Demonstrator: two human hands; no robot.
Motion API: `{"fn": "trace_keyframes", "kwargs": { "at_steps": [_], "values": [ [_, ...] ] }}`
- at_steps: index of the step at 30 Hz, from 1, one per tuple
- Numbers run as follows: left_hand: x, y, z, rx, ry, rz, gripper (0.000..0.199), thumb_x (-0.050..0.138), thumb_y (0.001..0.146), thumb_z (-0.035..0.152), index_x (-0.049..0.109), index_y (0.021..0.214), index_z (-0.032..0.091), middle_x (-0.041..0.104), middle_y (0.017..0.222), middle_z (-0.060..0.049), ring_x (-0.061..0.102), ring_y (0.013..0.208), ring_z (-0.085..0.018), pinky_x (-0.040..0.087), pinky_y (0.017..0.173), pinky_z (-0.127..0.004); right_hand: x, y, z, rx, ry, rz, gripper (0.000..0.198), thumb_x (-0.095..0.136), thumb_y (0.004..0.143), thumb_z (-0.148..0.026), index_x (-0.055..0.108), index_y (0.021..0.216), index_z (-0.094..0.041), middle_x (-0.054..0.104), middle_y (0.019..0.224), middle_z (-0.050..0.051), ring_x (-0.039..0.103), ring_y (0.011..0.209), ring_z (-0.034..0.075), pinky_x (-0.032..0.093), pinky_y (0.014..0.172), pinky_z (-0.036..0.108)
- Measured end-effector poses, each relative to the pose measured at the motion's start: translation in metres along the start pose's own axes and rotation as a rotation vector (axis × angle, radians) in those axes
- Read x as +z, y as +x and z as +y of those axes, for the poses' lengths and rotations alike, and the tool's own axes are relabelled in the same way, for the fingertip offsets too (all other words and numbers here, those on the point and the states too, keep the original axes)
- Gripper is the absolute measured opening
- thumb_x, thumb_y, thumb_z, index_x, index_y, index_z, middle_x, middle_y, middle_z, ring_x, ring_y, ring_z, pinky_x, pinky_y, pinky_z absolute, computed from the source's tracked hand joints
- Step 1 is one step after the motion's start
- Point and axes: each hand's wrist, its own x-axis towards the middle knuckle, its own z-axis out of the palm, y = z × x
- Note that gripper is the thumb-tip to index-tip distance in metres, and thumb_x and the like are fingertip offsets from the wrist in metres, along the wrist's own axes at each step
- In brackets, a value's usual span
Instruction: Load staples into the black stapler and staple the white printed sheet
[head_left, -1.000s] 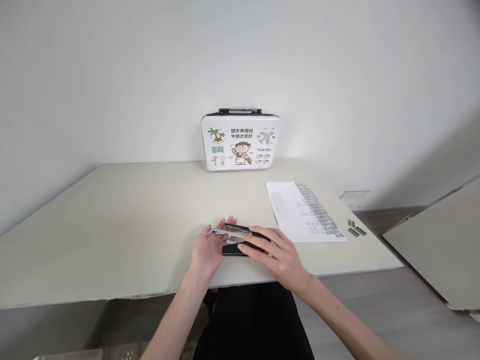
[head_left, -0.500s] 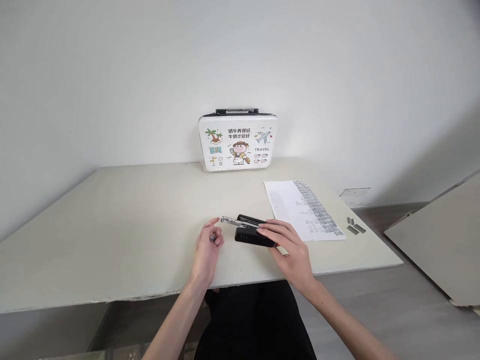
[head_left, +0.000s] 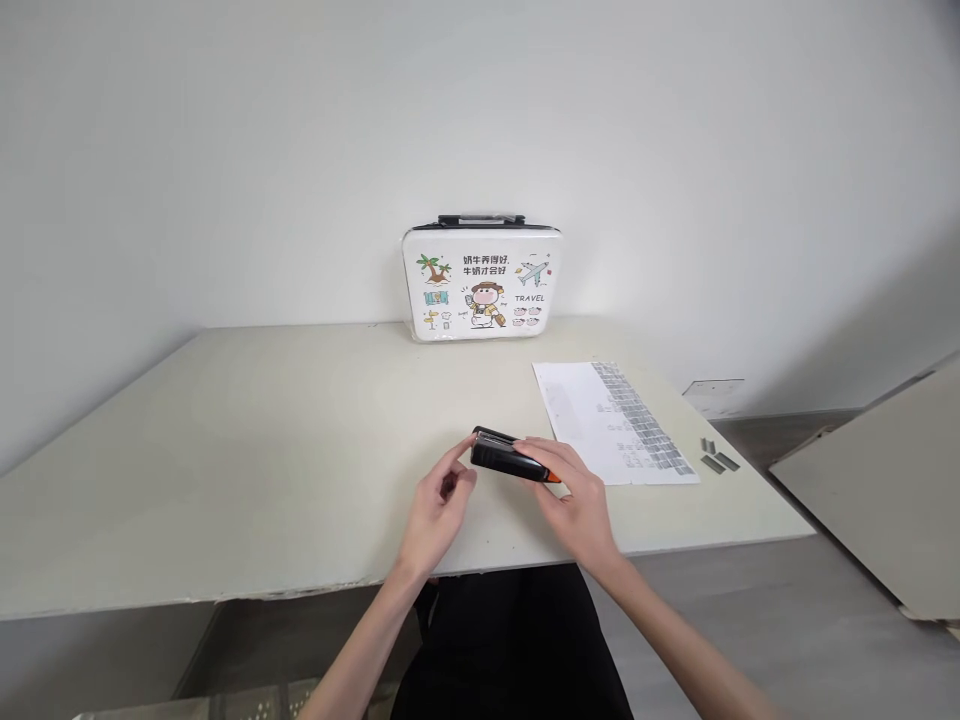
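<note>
Currently grasping a black stapler with the right hand, fingers laid over its top toward the right end. Holding it in front of the white case, well apart from it, over the wearer's side of the bench and only slightly right of the case's middle. Cannot tell whether resting on the bench or held just above.

Running its long axis mostly sideways, roughly along the case's lower edge but slanted: nearer the case at the left end, farther from it at the right. Pointing that left end leftward and a little toward the case, with a bit of orange trim showing at the opposite end, beside the right hand.

Reaching the left hand's index finger to the stapler's left end, seemingly touching it, and curling the other fingers in toward the palm. Cannot tell whether anything sits inside the curl — too dark in there.

Also in view, in front of the case and off to its right: a printed sheet, flat on the bench, with a band of grey blocks down its right side. Farther right of the case, past the sheet: a few grey staple strips, lying close together. Behind the case: a pale wall. Atop the case: a black handle.
</note>
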Motion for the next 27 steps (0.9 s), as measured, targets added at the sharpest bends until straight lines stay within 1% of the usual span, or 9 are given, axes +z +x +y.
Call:
{"fn": "trace_keyframes", "kwargs": {
  "at_steps": [2,4,6,8,15,19,23,25,27],
  "values": [
    [-0.009,0.003,-0.002,-0.098,-0.239,0.088,0.039,0.073,0.089,0.03,0.072,0.127,0.023,0.044,0.077,0.003,0.039,0.068,-0.013,0.04,0.067,-0.025,0.006,0.004,0.004,0.098,0.028,-0.025,0.032,0.062,0.098,-0.025,0.073,0.126,-0.033,0.073,0.129,0.004,0.067,0.12,0.026,0.059,0.098,0.044],
    [-0.019,0.008,-0.002,-0.212,-0.574,0.181,0.029,0.073,0.087,0.022,0.073,0.116,0.018,0.04,0.075,0.004,0.039,0.064,-0.011,0.041,0.063,-0.023,0.017,0.012,0.009,0.188,0.057,-0.05,0.029,0.066,0.096,-0.034,0.074,0.124,-0.031,0.075,0.126,0.005,0.069,0.116,0.028,0.06,0.095,0.043],
    [-0.029,0.011,-0.002,-0.289,-0.88,0.225,0.018,0.07,0.086,0.016,0.07,0.104,0.015,0.038,0.073,0.005,0.038,0.061,-0.01,0.041,0.057,-0.022,0.032,0.025,0.018,0.255,0.088,-0.064,0.032,0.068,0.094,-0.04,0.074,0.123,-0.029,0.076,0.124,0.005,0.071,0.112,0.028,0.058,0.096,0.043],
    [-0.036,0.011,-0.002,-0.307,-1.054,0.228,0.012,0.066,0.087,0.012,0.067,0.098,0.014,0.039,0.073,0.004,0.039,0.059,-0.009,0.041,0.054,-0.022,0.052,0.042,0.029,0.283,0.115,-0.07,0.033,0.07,0.091,-0.04,0.074,0.121,-0.027,0.077,0.122,0.005,0.072,0.109,0.028,0.056,0.1,0.044],
    [-0.037,0.004,-0.007,-0.291,-1.131,0.247,0.011,0.065,0.087,0.009,0.066,0.098,0.013,0.047,0.077,0.002,0.046,0.059,-0.009,0.044,0.052,-0.022,0.139,0.108,0.066,0.223,0.154,-0.156,0.035,0.072,0.083,-0.031,0.072,0.117,-0.026,0.078,0.121,0.003,0.072,0.111,0.026,0.052,0.107,0.042],
    [-0.037,0.003,-0.011,-0.278,-1.122,0.259,0.012,0.065,0.088,0.012,0.069,0.098,0.012,0.055,0.082,-0.002,0.053,0.064,-0.01,0.046,0.054,-0.023,0.175,0.138,0.073,0.196,0.14,-0.218,0.035,0.072,0.083,-0.026,0.071,0.118,-0.025,0.078,0.121,0.002,0.071,0.111,0.024,0.051,0.108,0.041],
    [-0.037,0.004,-0.012,-0.307,-1.096,0.295,0.016,0.059,0.093,0.017,0.073,0.1,0.012,0.067,0.097,-0.009,0.066,0.082,-0.014,0.055,0.07,-0.025,0.183,0.158,0.071,0.142,0.114,-0.295,0.033,0.075,0.083,-0.027,0.071,0.116,-0.023,0.078,0.115,0.004,0.072,0.105,0.023,0.053,0.103,0.041],
    [-0.037,0.005,-0.012,-0.323,-1.072,0.298,0.021,0.056,0.097,0.021,0.074,0.104,0.013,0.071,0.113,-0.014,0.07,0.102,-0.019,0.058,0.082,-0.027,0.175,0.157,0.063,0.125,0.086,-0.276,0.036,0.075,0.085,-0.03,0.069,0.12,-0.02,0.075,0.121,0.009,0.069,0.111,0.025,0.051,0.105,0.043],
    [-0.036,0.005,-0.011,-0.324,-1.064,0.278,0.026,0.052,0.1,0.026,0.073,0.11,0.013,0.069,0.129,-0.018,0.068,0.121,-0.023,0.058,0.096,-0.031,0.16,0.146,0.049,0.111,0.053,-0.212,0.037,0.068,0.092,-0.032,0.064,0.125,-0.018,0.069,0.131,0.014,0.063,0.122,0.027,0.047,0.11,0.046]
  ]
}}
